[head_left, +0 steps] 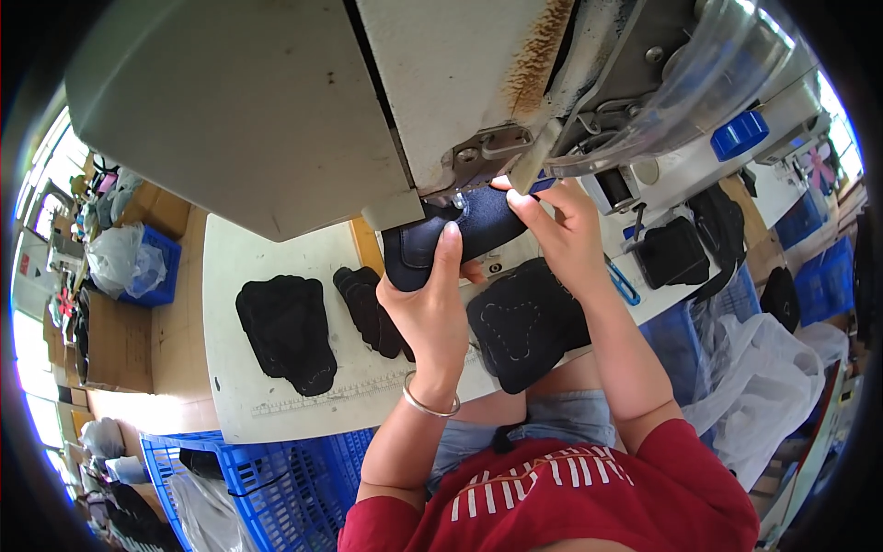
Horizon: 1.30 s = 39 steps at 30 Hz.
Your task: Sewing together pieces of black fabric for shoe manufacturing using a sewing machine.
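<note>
In the head view, the black padded piece (492,225) is sitting right beneath the sewing machine head (276,120), its upper edge reaching the small metal parts (457,201) where the needle would be working. The left hand (425,313) is closing on the piece's near side, its thumb lying flat on top and a fingertip showing underneath. The right hand (572,237) is pinching the far right edge between thumb and forefinger, with little gap between them. Doing this well is probably calling for light, even tension: the left thumb should be pressing the layers flat while the right fingers are steering the curve, neither of them tugging against the feed. Both thumbs are resting near the metal parts, so keeping the tips out of the needle's line is mattering most. The needle itself is hiding, so I cannot tell whether it is down. A loose black panel (529,327) is lying just below; its edge should be staying clear.
</note>
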Tool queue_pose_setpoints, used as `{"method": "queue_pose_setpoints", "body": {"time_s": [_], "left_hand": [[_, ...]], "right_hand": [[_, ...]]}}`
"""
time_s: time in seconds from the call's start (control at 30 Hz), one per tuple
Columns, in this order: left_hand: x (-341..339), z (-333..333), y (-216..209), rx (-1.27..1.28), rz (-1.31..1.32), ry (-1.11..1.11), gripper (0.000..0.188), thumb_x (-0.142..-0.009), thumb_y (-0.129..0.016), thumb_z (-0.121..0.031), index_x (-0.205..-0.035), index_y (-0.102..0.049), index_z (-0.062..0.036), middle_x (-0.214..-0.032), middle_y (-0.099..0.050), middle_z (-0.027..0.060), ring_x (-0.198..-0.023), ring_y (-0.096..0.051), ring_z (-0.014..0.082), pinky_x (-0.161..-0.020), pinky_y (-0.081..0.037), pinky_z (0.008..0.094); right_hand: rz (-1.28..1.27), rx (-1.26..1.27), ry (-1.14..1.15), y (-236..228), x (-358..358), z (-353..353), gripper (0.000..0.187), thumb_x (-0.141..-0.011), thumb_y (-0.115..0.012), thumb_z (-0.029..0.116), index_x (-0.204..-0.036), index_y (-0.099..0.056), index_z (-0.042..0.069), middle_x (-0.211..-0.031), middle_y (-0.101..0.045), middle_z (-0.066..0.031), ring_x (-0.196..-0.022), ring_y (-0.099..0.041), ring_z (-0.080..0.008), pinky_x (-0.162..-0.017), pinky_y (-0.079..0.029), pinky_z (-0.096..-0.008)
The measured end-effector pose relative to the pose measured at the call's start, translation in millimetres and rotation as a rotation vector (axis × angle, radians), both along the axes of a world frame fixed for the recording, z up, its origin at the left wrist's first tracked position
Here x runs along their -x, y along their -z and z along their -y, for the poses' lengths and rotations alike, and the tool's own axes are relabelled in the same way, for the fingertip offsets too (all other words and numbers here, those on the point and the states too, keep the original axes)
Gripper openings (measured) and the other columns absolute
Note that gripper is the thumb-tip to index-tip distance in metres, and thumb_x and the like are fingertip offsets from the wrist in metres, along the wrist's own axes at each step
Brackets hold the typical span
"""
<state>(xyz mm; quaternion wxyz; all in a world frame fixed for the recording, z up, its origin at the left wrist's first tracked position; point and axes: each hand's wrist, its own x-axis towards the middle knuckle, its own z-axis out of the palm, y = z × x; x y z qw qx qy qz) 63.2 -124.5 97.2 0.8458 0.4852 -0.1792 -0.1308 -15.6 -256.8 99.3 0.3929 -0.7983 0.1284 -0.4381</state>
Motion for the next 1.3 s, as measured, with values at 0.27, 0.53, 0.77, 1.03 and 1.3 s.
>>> {"method": "queue_pose_setpoints", "body": {"time_s": [0.27,0.53,0.77,1.03,1.3], "left_hand": [[8,9,0,-0.007,-0.02,-0.042,0.009,-0.092,-0.067,-0.005,-0.095,-0.063,0.0027,-0.08,-0.063,0.0047,-0.054,-0.058,0.0136,-0.049,-0.05,0.028],[7,9,-4,0.021,-0.099,-0.002,0.011,-0.092,-0.067,-0.006,-0.097,-0.061,0.001,-0.079,-0.062,0.0037,-0.051,-0.057,0.014,-0.046,-0.046,0.0266],[4,-18,9,0.118,-0.225,0.143,0.015,-0.096,-0.062,-0.007,-0.11,-0.063,-0.0019,-0.099,-0.069,0.0054,-0.081,-0.066,0.0156,-0.067,-0.054,0.0288],[47,-88,46,-0.025,-0.252,0.303,0.017,-0.096,-0.061,-0.001,-0.112,-0.066,0.0017,-0.105,-0.071,0.0078,-0.095,-0.067,0.0131,-0.084,-0.054,0.0262],[92,-92,28,0.006,-0.269,0.391,0.02,-0.095,-0.067,-0.008,-0.111,-0.068,0.0038,-0.103,-0.071,0.0048,-0.089,-0.063,0.007,-0.08,-0.051,0.0219]], "right_hand": [[0.01,-0.117,-0.067,-3,-9,12,0.03,-0.089,-0.069,0.013,-0.116,-0.059,0.002,-0.096,-0.065,-0.0056,-0.088,-0.057,-0.0114,-0.079,-0.047,-0.0289],[-0.118,-0.244,-0.041,0,-8,14,0.016,-0.09,-0.066,0.011,-0.102,-0.062,0.001,-0.083,-0.061,-0.0015,-0.078,-0.051,-0.0069,-0.068,-0.042,-0.0262],[0.201,-0.462,-0.092,14,12,-45,0.05,-0.09,-0.062,0.0,-0.136,-0.042,0.003,-0.107,-0.06,-0.006,-0.093,-0.054,-0.0109,-0.082,-0.043,-0.0261],[0.024,-0.748,-0.196,46,77,-82,0.045,-0.088,-0.064,0.001,-0.133,-0.056,0.001,-0.112,-0.063,-0.0051,-0.102,-0.058,-0.01,-0.091,-0.046,-0.0267],[0.043,-0.68,-0.083,23,108,-93,0.016,-0.091,-0.07,0.012,-0.082,-0.07,-0.001,-0.067,-0.054,0.008,-0.062,-0.043,0.0007,-0.054,-0.032,-0.0191]]}}
